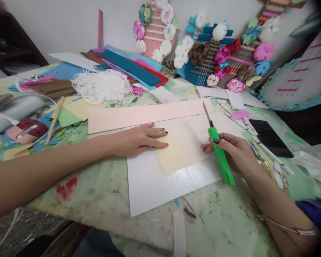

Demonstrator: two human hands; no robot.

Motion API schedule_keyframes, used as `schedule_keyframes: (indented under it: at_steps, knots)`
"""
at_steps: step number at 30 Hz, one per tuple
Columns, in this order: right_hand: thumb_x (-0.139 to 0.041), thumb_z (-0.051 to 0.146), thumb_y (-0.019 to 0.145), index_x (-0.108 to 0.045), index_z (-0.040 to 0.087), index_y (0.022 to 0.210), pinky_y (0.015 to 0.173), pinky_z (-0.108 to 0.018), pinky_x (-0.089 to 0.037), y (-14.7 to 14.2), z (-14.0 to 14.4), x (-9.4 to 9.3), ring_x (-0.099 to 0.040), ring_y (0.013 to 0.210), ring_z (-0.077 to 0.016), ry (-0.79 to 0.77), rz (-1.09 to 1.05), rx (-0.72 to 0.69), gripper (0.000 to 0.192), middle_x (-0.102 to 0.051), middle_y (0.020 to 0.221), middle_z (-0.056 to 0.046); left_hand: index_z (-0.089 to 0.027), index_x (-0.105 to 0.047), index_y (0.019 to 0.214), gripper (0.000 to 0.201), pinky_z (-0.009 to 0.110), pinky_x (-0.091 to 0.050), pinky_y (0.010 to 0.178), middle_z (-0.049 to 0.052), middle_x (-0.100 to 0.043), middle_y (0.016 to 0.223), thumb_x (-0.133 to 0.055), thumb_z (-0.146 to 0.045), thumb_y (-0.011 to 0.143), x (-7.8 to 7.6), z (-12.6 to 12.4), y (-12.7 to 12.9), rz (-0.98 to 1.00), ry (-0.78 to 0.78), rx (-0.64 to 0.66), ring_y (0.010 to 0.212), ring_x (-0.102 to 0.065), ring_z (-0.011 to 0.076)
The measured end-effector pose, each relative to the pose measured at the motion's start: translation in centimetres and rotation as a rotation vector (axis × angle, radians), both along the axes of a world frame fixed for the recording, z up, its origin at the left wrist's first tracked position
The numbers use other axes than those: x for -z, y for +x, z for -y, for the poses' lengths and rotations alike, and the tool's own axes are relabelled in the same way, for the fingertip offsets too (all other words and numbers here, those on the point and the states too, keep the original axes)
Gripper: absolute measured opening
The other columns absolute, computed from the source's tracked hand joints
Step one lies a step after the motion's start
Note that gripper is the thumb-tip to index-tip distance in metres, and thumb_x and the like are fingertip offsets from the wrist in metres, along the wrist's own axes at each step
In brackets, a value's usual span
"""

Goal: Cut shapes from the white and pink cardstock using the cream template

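My left hand (139, 140) lies flat, fingers together, pressing on the left edge of a cream paper sheet (187, 146). That sheet rests on a larger white sheet (149, 185). My right hand (234, 150) grips a green utility knife (219, 153); its extended blade (206, 113) points away from me over the cream sheet, near a long pale pink card strip (139, 116) lying behind it.
A black phone (270, 137) lies to the right beside pens and scissors. At the back are a tangle of white string (104, 87), stacked coloured papers (133, 67) and paper-flower decorations (211, 53) against the wall. Paper scraps and a wooden stick (53, 119) lie left.
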State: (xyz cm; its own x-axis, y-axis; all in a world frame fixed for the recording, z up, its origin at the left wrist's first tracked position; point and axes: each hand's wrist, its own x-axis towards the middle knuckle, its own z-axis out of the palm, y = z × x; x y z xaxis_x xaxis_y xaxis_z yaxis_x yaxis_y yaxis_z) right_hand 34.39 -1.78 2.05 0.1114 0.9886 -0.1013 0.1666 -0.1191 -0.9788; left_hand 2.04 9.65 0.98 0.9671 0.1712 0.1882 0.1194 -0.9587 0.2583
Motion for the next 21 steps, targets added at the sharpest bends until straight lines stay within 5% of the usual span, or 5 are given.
schedule_keyframes:
  at_steps: [21]
  knots:
    - [-0.070,0.037,0.080,-0.065,0.019,0.088,0.091,-0.037,-0.050,0.11,-0.02,-0.06,-0.072,0.088,-0.0239,-0.018,0.020,0.012,0.021,-0.076,0.076,-0.008,-0.024,-0.060,0.131,0.042,0.052,-0.029,0.115,0.014,-0.047,0.147,-0.036,-0.015,0.099,-0.07,0.04,0.25,0.015,-0.029,-0.028,0.140,-0.039,0.0238]
